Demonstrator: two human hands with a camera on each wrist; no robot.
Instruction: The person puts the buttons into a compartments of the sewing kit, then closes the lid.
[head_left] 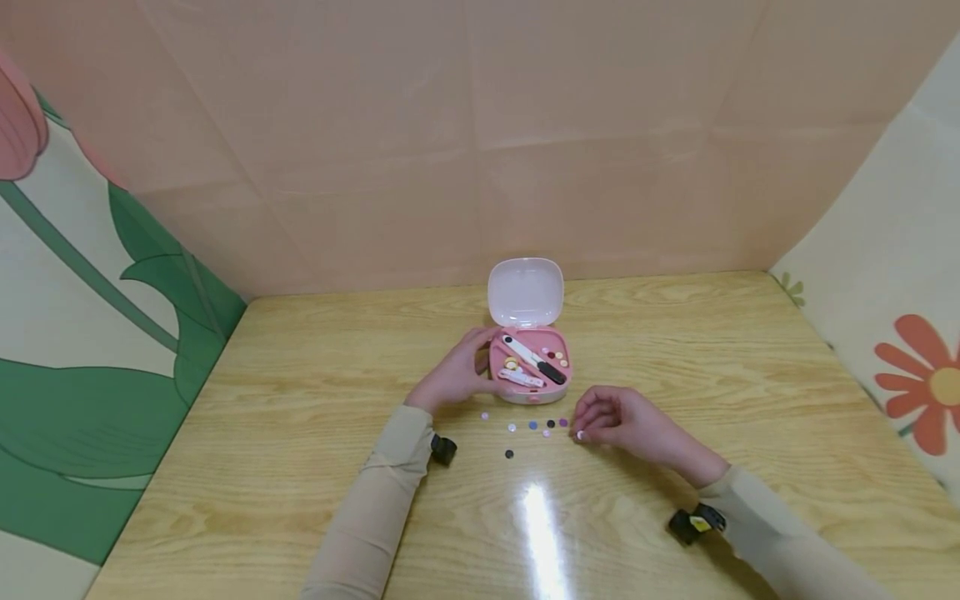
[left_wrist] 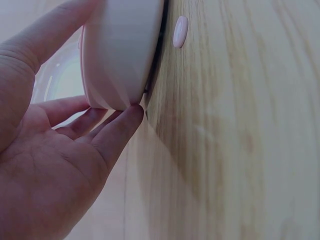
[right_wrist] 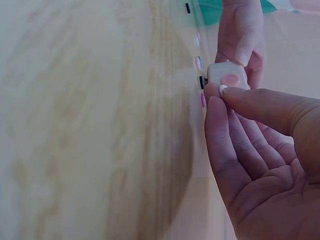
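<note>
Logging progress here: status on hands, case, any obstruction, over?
Left hand grips pink case, lid open. Right hand pinches white disc. Loose discs on table in front of case; nothing seen blocking.

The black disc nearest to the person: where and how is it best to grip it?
Probably by opposite edges of its rim, pinched from above and the near side: the black disc is small, round and flat on the table, and it lies apart from the other discs, so its rim is free all round.
</note>
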